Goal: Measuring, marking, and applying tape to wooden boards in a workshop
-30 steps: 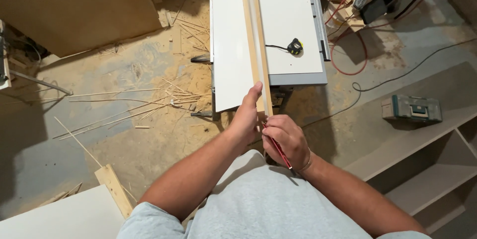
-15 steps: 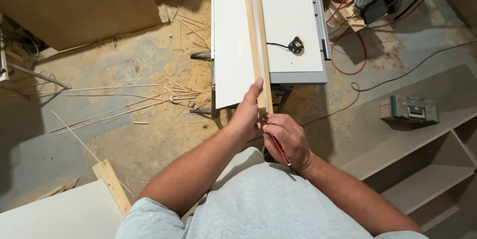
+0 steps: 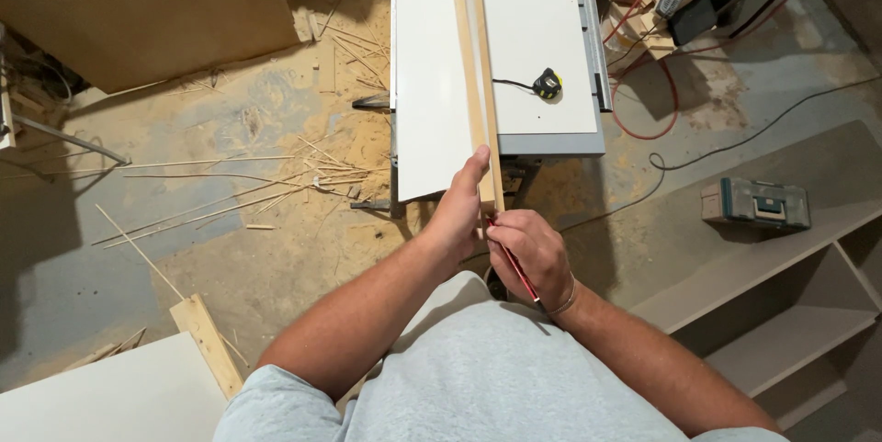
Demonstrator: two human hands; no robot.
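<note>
Head camera looks down at two bare hands at the near end of a long wooden strip (image 3: 478, 84). That strip lies on a white board (image 3: 432, 74), and its near end sticks out a little past the board's edge. The left hand (image 3: 459, 212) is closed around that near end, with the thumb on top of the wood. Just right of this grip, the right hand (image 3: 528, 254) pinches a red pencil (image 3: 514, 267) between its fingers. The pencil's tip touches the strip's end right beside the left thumb, and its back end points toward the person's grey shirt (image 3: 487, 378). Farther along from the grip, up on the board, sits a small black and yellow tape measure (image 3: 548, 84), well apart from both hands. Left of the grip, thin wood scraps (image 3: 276, 175) and sawdust lie on the floor. Far to the right of the grip a green tool case (image 3: 755, 203) rests beside open shelves (image 3: 808, 313).
</note>
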